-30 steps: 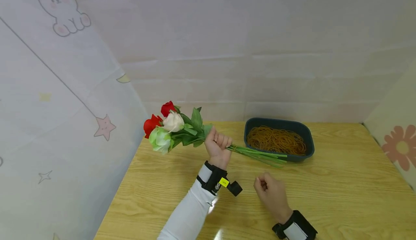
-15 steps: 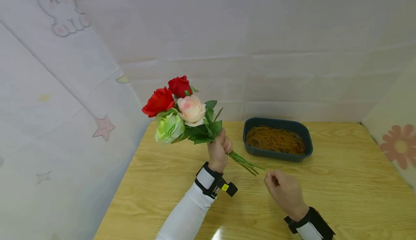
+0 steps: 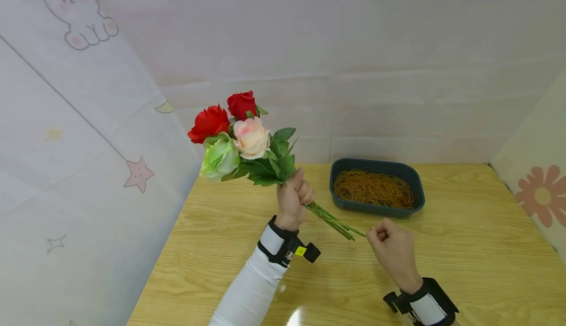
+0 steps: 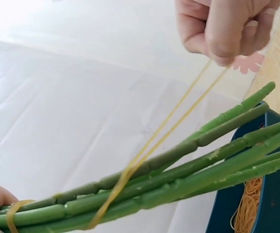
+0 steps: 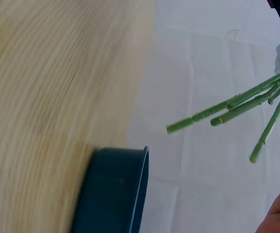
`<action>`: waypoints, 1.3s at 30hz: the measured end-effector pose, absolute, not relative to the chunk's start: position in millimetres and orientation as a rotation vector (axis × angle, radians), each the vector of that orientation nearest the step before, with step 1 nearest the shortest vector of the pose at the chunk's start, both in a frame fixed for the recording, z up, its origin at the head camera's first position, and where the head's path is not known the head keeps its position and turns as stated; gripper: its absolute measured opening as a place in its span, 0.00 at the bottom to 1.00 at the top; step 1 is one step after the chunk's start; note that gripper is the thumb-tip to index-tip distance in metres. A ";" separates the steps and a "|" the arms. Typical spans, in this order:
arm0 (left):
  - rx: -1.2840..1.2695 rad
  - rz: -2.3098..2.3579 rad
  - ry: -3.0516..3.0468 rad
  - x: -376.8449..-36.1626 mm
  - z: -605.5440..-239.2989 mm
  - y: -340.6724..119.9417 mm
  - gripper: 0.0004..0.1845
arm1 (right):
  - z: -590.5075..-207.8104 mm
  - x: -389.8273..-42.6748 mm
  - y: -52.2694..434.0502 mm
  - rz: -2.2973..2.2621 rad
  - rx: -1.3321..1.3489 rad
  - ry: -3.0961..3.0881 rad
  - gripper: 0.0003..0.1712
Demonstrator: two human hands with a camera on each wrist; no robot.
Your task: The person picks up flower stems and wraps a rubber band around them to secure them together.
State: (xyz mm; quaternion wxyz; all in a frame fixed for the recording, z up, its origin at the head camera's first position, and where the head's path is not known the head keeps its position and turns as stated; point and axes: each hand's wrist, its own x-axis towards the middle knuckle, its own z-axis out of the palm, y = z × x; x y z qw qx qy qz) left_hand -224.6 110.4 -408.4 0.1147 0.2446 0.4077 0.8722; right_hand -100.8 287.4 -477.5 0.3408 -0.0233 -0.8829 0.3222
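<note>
My left hand grips a bouquet of artificial roses by the stems. Two red roses, a pale pink rose and a light green rose top it, with green leaves below. In the left wrist view, a yellow rubber band loops around the stems and runs up, stretched, to my right hand, whose fingers pinch it. Another band turn circles the stems beside my left hand. Stem ends fan out freely in the right wrist view.
A dark blue plastic tub full of rubber bands stands at the back of the wooden table, behind my right hand. Printed white cloth hangs behind and at the sides.
The bouquet has been raised and its blooms tilted up, its stems now pointing down to the right. My right hand has moved right, away from the stems, pulling the rubber band.
</note>
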 end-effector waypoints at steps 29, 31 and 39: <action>0.454 2.440 1.128 -236.2 -397.6 108.8 0.30 | -484.3 -102.5 296.5 1.022 -0.005 -2.254 0.09; 0.466 2.407 1.137 -235.3 -397.9 111.5 0.30 | -483.0 -105.9 299.1 1.005 0.057 -2.235 0.10; 0.447 2.299 1.175 -231.7 -405.3 127.1 0.30 | -471.9 -122.2 301.4 0.926 0.362 -2.214 0.10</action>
